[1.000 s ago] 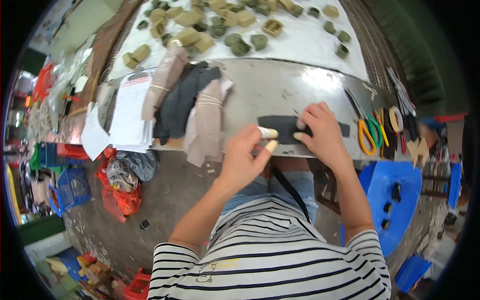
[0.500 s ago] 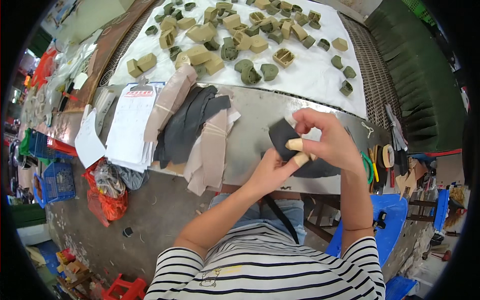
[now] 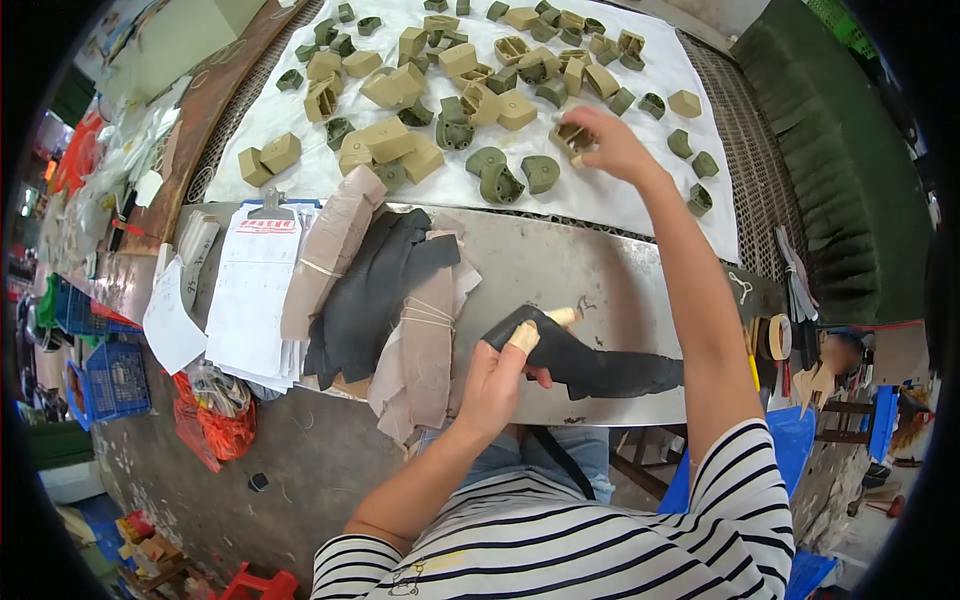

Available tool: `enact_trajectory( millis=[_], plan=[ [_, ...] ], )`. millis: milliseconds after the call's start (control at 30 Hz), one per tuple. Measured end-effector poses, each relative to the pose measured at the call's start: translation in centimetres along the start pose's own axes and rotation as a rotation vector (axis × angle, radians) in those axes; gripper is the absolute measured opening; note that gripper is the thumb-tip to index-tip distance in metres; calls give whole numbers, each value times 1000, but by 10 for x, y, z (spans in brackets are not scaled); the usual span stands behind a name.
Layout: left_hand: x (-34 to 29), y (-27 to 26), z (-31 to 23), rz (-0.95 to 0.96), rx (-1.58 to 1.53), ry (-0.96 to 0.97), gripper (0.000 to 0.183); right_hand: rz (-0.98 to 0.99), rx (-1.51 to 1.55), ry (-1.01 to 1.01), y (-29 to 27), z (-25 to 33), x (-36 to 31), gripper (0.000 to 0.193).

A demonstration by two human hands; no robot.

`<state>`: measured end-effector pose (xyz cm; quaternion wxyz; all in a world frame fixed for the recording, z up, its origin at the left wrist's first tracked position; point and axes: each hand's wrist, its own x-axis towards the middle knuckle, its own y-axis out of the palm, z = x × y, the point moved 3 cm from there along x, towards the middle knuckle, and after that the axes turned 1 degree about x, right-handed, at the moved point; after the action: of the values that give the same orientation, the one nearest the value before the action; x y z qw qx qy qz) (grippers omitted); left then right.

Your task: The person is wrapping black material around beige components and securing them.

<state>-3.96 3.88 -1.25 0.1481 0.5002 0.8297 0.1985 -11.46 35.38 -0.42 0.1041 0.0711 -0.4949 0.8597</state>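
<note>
My left hand (image 3: 492,378) is closed on a black cloth-like strip (image 3: 525,332), pinched under a thumb in a pale finger cot. A longer black strip (image 3: 635,372) runs from there over the metal tabletop toward my right forearm; whether the two are one piece I cannot tell. My right hand (image 3: 612,148) reaches across to the white cloth, thumb and fingers around a hollow tan block (image 3: 574,141) and partly covering it. Just left of it lie green rounded pieces (image 3: 541,174), with several tan blocks (image 3: 388,138) and green pieces farther off.
Left of my hands, tan cloth rolls (image 3: 330,245) and dark grey sheets (image 3: 375,290) lie beside a clipboard of papers (image 3: 250,290). Tape rolls (image 3: 777,337) stand at the right table end. A blue basket (image 3: 115,365) and red bag (image 3: 225,430) are at lower left.
My right hand has left the black strip and moved forward to the hollow tan block. My left hand has come nearer and slightly left, still holding the strip.
</note>
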Motion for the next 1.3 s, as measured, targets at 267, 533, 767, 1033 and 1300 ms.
enact_trajectory(
  millis=[267,533,767,1033,1300],
  plan=[
    [4,13,-13,-128,-388,62,43,-532,1463,424,-39,-7,-79,45],
    [-7,36,-26,-171,-344,65,40,-321,1099,513,-46,80,-177,43],
    [-19,55,-25,-93,-655,-2,39,-688,784,471,-61,133,-237,45],
    [-27,68,-25,-135,-514,-5,42,-932,787,221,-48,204,-254,48],
    [-35,79,-29,-44,-616,-1,48,-840,381,-141,-20,252,-240,37]
  ],
)
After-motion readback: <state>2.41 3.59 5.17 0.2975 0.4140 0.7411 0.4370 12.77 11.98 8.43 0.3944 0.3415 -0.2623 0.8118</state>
